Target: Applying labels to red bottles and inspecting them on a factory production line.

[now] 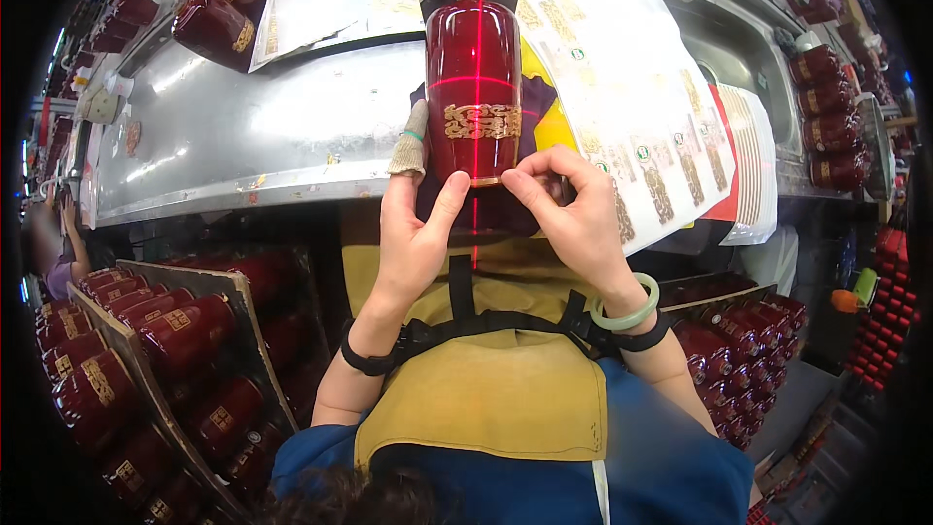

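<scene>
A glossy dark red bottle (473,53) lies in front of me, its neck toward a dark holder and its base toward my body. A gold ornate decal (483,122) sits on its lower part, with red light lines crossing the glass. My left hand (413,219) grips the bottle's lower left side, thumb at the base edge, fingers partly hidden behind it. Cloth covers (410,144) wrap fingers of that hand. My right hand (573,214) pinches with thumb and forefinger at the base's right corner, on the end of a thin gold strip (486,181) running along the base edge.
White sheets of gold decals (622,68) cover the table's right side. More red bottles (216,24) stand at the far left of the metal table (253,136). Racks of red bottles (185,326) flank me below. Another person (68,248) shows at the far left edge.
</scene>
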Available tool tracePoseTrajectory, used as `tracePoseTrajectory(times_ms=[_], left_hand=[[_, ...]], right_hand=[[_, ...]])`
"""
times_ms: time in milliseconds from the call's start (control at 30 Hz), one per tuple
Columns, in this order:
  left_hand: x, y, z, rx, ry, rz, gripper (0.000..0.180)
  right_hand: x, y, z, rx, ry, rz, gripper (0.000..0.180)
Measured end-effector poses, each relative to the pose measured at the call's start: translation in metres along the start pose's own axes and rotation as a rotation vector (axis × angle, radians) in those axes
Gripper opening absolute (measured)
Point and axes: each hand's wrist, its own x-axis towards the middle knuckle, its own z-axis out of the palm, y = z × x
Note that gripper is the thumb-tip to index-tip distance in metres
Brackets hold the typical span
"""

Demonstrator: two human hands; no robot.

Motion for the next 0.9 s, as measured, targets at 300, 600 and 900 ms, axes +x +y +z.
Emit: tracePoseTrajectory(times_ms=[300,600,900], left_hand=[[-0.0002,0.0002,0.0012,0.014,0.000,-0.006,0.068],[-0.0008,0.0008,0.0022,-0.008,0.014,-0.011,0.067],[-0.0032,-0.0075,-0.0035,-0.057,0.042,0.025,0.063]], right_hand=[[0.0011,-0.0006,0.0005,0.008,0.003,-0.012,0.016],[0.0016,-0.0012,0.0008,0.014,0.003,-0.017,0.016],[0.0018,-0.0033,0.0016,-0.037,0.012,-0.041,0.015]])
